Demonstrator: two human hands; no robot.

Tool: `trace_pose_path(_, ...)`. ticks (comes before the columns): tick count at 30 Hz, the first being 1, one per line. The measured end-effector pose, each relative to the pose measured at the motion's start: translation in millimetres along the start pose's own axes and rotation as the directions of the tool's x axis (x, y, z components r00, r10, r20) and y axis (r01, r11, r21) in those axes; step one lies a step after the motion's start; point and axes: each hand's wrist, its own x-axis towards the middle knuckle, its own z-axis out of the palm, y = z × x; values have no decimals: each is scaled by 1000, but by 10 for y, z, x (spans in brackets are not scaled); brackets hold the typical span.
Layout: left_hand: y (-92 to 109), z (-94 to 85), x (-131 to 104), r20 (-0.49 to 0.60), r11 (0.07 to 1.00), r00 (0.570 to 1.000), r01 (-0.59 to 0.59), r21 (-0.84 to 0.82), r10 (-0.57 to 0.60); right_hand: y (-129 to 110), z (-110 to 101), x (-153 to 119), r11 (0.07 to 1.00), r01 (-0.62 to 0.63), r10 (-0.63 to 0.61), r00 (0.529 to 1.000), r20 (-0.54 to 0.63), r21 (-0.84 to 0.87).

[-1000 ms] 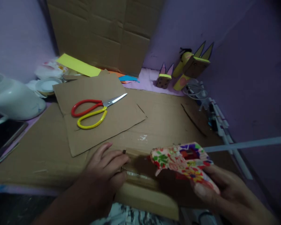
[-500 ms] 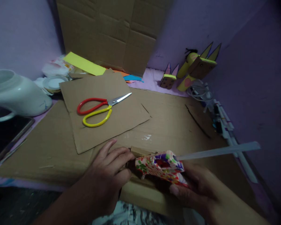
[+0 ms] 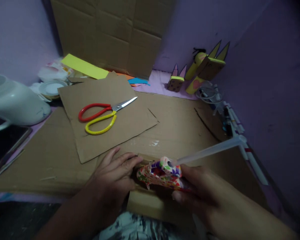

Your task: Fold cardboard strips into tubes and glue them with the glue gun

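A glue gun (image 3: 160, 175) with a colourful floral pattern is in my right hand (image 3: 202, 193), its nozzle end pointing left. From its back a long translucent glue stick (image 3: 210, 151) juts out to the upper right. My left hand (image 3: 115, 176) grips the left end of a folded cardboard piece (image 3: 152, 201) at the table's near edge. The nozzle sits over this cardboard, close to my left fingertips; whether it touches cannot be seen. Scissors (image 3: 116, 108) with one red and one yellow handle lie on a flat cardboard sheet (image 3: 130, 133) beyond my left hand.
A white jug (image 3: 17, 100) lies on its side at the left, near a dark flat device (image 3: 7, 143). Cardboard animal figures (image 3: 176, 83) stand at the back right. Markers (image 3: 255, 163) line the right edge. A large cardboard panel (image 3: 110, 33) leans against the wall.
My right hand has moved the glue gun left, nearer my left hand, with the glue stick swinging along. The whole view has shifted slightly.
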Motion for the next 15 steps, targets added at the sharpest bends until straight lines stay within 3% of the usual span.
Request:
trace_pose_path(6, 23, 3, 22, -90, 999, 996, -19, 34, 22, -110, 0, 41, 993, 28, -28, 1000, -1, -112)
trace_pose_path(15, 21, -1, 23, -105, 999, 994, -17, 45, 21, -260, -17, 58, 981, 112, -120, 992, -44, -161)
